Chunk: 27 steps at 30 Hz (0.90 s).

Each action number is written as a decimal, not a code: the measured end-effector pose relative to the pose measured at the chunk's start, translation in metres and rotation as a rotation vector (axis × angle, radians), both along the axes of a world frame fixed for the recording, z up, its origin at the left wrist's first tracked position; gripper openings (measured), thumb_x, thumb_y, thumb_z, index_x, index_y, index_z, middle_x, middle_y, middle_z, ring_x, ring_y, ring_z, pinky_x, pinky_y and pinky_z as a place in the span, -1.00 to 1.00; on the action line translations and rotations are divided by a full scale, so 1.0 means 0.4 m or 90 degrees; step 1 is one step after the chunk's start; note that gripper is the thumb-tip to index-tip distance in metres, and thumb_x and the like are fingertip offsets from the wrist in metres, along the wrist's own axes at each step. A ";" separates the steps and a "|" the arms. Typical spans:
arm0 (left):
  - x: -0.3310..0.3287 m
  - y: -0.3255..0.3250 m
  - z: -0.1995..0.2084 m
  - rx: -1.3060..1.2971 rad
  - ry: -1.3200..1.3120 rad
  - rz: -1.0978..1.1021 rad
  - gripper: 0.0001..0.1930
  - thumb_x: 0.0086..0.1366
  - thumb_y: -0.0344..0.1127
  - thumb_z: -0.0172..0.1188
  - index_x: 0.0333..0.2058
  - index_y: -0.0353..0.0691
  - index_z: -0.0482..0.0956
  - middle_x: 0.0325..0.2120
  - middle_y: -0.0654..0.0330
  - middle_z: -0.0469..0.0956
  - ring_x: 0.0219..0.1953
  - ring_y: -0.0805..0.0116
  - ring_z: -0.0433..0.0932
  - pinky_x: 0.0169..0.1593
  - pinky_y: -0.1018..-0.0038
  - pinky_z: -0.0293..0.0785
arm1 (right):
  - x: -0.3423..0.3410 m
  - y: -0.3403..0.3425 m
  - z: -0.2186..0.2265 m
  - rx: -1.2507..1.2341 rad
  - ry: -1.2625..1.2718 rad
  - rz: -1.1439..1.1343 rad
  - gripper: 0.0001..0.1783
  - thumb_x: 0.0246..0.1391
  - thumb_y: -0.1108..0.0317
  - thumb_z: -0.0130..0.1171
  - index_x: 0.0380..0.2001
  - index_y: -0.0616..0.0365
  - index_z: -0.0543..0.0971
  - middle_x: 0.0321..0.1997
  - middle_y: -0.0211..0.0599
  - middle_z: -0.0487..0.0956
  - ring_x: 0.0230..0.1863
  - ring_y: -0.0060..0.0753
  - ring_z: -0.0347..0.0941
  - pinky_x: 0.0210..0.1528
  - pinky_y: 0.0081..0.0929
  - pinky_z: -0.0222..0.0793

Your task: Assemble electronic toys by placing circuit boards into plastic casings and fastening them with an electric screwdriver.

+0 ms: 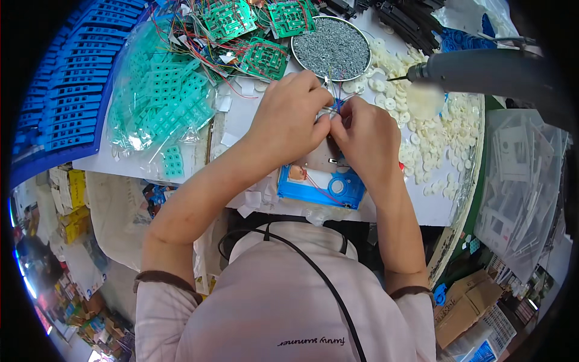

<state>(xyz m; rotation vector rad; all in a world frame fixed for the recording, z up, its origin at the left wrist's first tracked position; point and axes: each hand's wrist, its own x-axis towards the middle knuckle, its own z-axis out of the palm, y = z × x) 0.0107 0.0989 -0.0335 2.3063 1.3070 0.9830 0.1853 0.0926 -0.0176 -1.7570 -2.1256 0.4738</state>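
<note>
My left hand and my right hand meet over the table, fingertips almost touching. Both are closed in a pinch on thin wires, some of them blue, which show between the fingers. The fingers hide most of what the wires run to. Just below the hands, near the table's front edge, lies a blue plastic housing with a round ring in it, a copper-coloured patch and a thin red wire across it. Beyond my fingers stands a round dish of small grey metal screws.
Green circuit boards with tangled wires lie at the back. To the left are a clear bag of turquoise rubber keypads and stacked blue plastic parts. White plastic discs cover the right side, under a grey electric screwdriver.
</note>
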 end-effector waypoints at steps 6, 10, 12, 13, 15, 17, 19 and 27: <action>0.014 0.018 -0.003 -0.036 0.088 0.020 -0.88 0.08 -0.31 0.33 -0.40 -0.18 0.66 -0.33 0.18 0.53 -0.18 0.13 0.56 -0.10 0.18 0.39 | 0.015 -0.009 0.005 -0.038 0.111 -0.041 -0.80 0.04 0.28 0.26 -0.46 0.22 0.64 -0.52 -0.02 0.64 -0.47 0.06 0.61 -0.35 -0.09 0.51; 0.038 0.018 -0.009 -0.017 0.111 0.041 -0.87 0.06 -0.31 0.35 -0.42 -0.19 0.64 -0.32 0.18 0.53 -0.23 0.12 0.56 -0.11 0.20 0.41 | 0.025 -0.008 0.009 -0.040 0.128 -0.012 -0.78 0.07 0.28 0.24 -0.43 0.23 0.66 -0.53 -0.06 0.65 -0.46 0.02 0.62 -0.34 -0.14 0.52; 0.036 0.017 -0.027 -0.017 -0.010 0.030 -0.88 0.06 -0.36 0.33 -0.41 -0.21 0.61 -0.34 0.16 0.52 -0.29 0.15 0.54 -0.19 0.25 0.41 | 0.031 -0.009 0.021 -0.060 0.129 -0.020 -0.77 0.07 0.25 0.26 -0.43 0.23 0.66 -0.53 -0.06 0.65 -0.46 0.01 0.63 -0.35 -0.15 0.52; 0.031 0.015 -0.032 -0.019 -0.067 0.028 -0.88 0.07 -0.39 0.33 -0.41 -0.23 0.60 -0.34 0.16 0.51 -0.32 0.17 0.53 -0.23 0.28 0.42 | 0.029 -0.009 0.021 -0.072 0.133 -0.022 -0.76 0.07 0.24 0.26 -0.43 0.23 0.66 -0.53 -0.06 0.65 -0.46 0.01 0.63 -0.35 -0.15 0.52; 0.032 0.001 -0.030 -0.038 -0.155 0.065 -0.89 0.08 -0.43 0.30 -0.39 -0.25 0.56 -0.37 0.15 0.50 -0.36 0.20 0.50 -0.30 0.32 0.40 | 0.022 -0.006 0.017 -0.060 0.074 -0.013 -0.75 0.08 0.21 0.27 -0.43 0.21 0.66 -0.52 -0.07 0.65 -0.47 0.00 0.62 -0.37 -0.13 0.51; 0.030 0.001 -0.030 -0.050 -0.198 0.086 -0.89 0.10 -0.46 0.27 -0.38 -0.26 0.54 -0.39 0.14 0.48 -0.39 0.24 0.47 -0.34 0.36 0.39 | 0.012 -0.002 0.008 -0.034 0.030 -0.004 -0.74 0.08 0.19 0.28 -0.43 0.20 0.66 -0.52 -0.07 0.65 -0.48 0.00 0.62 -0.38 -0.12 0.51; 0.032 0.012 -0.036 -0.058 -0.202 0.090 -0.89 0.12 -0.47 0.26 -0.36 -0.27 0.53 -0.41 0.13 0.47 -0.41 0.26 0.45 -0.36 0.39 0.38 | 0.004 0.002 -0.010 0.005 -0.004 0.004 -0.73 0.08 0.16 0.29 -0.44 0.18 0.65 -0.52 -0.07 0.65 -0.48 0.00 0.62 -0.39 -0.10 0.50; 0.041 0.029 -0.021 -0.065 -0.030 0.100 -0.88 0.16 -0.39 0.26 -0.31 -0.25 0.59 -0.33 0.09 0.59 -0.28 0.08 0.59 -0.19 0.25 0.51 | -0.009 -0.003 -0.001 0.016 0.013 -0.028 -0.72 0.11 0.16 0.26 -0.46 0.19 0.61 -0.53 -0.07 0.63 -0.47 0.02 0.62 -0.40 -0.08 0.50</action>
